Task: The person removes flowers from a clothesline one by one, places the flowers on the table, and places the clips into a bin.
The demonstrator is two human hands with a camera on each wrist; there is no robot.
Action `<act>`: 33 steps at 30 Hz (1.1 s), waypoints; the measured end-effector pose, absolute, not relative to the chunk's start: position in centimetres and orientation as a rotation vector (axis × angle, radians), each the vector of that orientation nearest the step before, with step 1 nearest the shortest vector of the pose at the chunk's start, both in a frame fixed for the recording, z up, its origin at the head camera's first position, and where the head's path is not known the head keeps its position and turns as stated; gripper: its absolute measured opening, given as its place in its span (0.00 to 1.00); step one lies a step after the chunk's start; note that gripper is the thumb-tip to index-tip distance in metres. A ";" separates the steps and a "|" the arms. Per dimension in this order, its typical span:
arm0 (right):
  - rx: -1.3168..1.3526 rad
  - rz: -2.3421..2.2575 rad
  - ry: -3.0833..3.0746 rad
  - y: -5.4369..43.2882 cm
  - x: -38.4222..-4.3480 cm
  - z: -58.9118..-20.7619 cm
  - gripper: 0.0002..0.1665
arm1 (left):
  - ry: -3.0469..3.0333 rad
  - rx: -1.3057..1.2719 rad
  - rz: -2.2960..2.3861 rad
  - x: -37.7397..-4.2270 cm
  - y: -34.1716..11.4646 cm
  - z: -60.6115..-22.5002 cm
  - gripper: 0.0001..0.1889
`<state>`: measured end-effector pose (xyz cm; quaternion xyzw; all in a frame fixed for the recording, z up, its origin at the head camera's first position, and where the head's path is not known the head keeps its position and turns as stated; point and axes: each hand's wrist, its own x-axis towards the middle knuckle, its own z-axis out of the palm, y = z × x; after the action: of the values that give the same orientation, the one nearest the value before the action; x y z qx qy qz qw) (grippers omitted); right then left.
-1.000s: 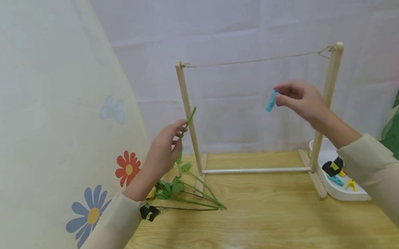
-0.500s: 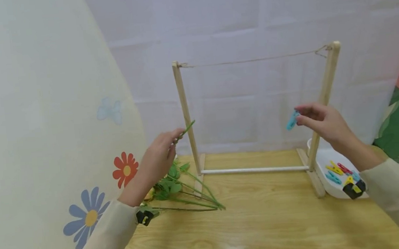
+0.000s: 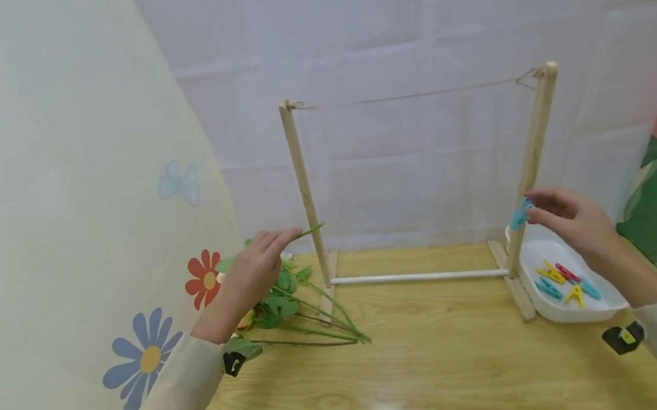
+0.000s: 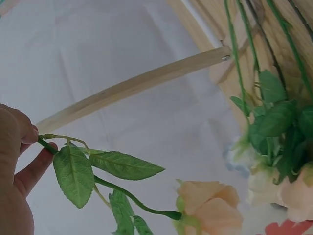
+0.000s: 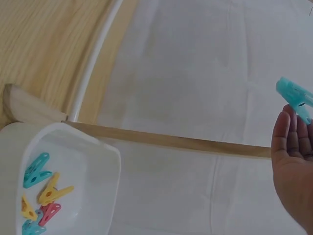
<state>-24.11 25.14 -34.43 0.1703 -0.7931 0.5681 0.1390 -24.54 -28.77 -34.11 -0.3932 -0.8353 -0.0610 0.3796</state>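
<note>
My left hand pinches the green stem of an artificial rose beside the rack's left post. In the left wrist view, its peach bloom and several leaves hang out beyond the fingers. Between the thumb and fingers of my right hand is a light blue clothespin, in front of the right post in the head view. The right wrist view shows the same clothespin at the fingertips, partly cut off by the frame's edge.
A wooden rack stands on the table, with a thin string across its top and a white rod low down. More artificial roses lie at its left foot. A white bin at right holds several colored clothespins.
My right hand has moved right and down with the clothespin, away from the middle of the rack toward the bin. The left hand has lowered slightly, and the stem is tipped nearer level.
</note>
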 end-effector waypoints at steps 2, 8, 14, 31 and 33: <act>0.536 1.754 -2.219 25.6 -24.0 -35.0 0.16 | -2.131 -1.007 -0.136 -24.6 -29.3 -34.6 0.34; 0.510 1.853 -2.177 27.1 -23.6 -36.6 0.16 | -2.104 -1.026 -0.086 -24.9 -30.4 -36.2 0.37; 0.349 1.699 -2.311 28.7 -23.1 -37.6 0.16 | -2.114 -1.042 -0.058 -25.0 -30.9 -37.7 0.36; 0.037 1.523 -2.574 31.5 -23.3 -40.4 0.29 | -2.286 -1.020 0.070 -25.2 -32.3 -41.5 0.43; 0.013 1.498 -2.597 31.8 -23.4 -40.7 0.31 | -2.276 -1.032 0.067 -25.3 -32.5 -41.9 0.42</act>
<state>-23.39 31.78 -40.74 0.0044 -0.8640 0.4984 0.0717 -25.29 -32.47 -41.93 -0.3917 -0.8639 0.0256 0.3155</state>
